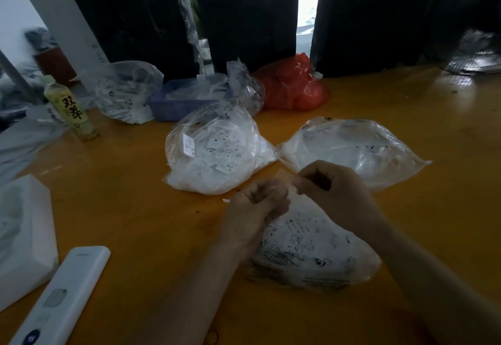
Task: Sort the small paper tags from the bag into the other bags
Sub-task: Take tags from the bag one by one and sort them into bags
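tags (217,142) fill the middle bag (214,155) — near bag (311,249) likewise.

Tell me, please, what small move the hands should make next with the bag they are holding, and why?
Probably pull the mouth of the near bag apart. The left hand and right hand both pinch its clear top edge close together, so the opening looks barely spread, and the tags are still inside. Two tag bags wait just beyond on the table.
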Action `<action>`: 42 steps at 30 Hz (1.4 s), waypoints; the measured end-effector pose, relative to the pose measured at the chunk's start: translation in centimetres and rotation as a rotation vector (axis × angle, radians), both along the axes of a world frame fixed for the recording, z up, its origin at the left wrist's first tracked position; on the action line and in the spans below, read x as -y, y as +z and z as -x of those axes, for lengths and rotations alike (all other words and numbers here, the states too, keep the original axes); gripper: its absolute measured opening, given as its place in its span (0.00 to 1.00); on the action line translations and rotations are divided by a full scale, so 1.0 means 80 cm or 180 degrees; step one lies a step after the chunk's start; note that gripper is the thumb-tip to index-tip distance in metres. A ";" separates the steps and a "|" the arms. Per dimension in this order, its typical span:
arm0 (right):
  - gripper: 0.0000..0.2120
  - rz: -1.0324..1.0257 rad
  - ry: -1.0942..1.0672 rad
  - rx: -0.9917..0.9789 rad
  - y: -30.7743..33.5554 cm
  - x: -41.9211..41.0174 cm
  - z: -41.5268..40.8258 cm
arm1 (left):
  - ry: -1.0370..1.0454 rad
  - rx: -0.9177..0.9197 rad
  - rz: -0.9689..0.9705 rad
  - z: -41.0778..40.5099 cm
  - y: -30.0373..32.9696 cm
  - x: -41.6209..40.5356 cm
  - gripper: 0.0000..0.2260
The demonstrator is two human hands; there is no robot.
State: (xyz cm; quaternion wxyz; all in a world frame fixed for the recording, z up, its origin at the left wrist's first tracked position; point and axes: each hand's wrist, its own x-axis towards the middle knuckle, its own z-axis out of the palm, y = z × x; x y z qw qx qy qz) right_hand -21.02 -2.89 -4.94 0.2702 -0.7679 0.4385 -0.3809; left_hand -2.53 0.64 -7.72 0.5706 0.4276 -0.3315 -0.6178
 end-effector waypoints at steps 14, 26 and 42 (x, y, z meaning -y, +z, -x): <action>0.05 -0.0449 0.0280 -0.0066 -0.001 -0.001 0.008 | -0.0026 0.0169 0.0155 0.002 0.006 -0.004 0.09; 0.15 -0.0747 0.0385 0.0091 0.003 -0.008 0.000 | -0.0009 -0.0726 0.0411 0.003 0.009 0.000 0.03; 0.09 -0.0664 0.0736 -0.1376 -0.003 0.006 0.019 | -0.0115 -0.0642 -0.0205 -0.001 0.006 -0.006 0.14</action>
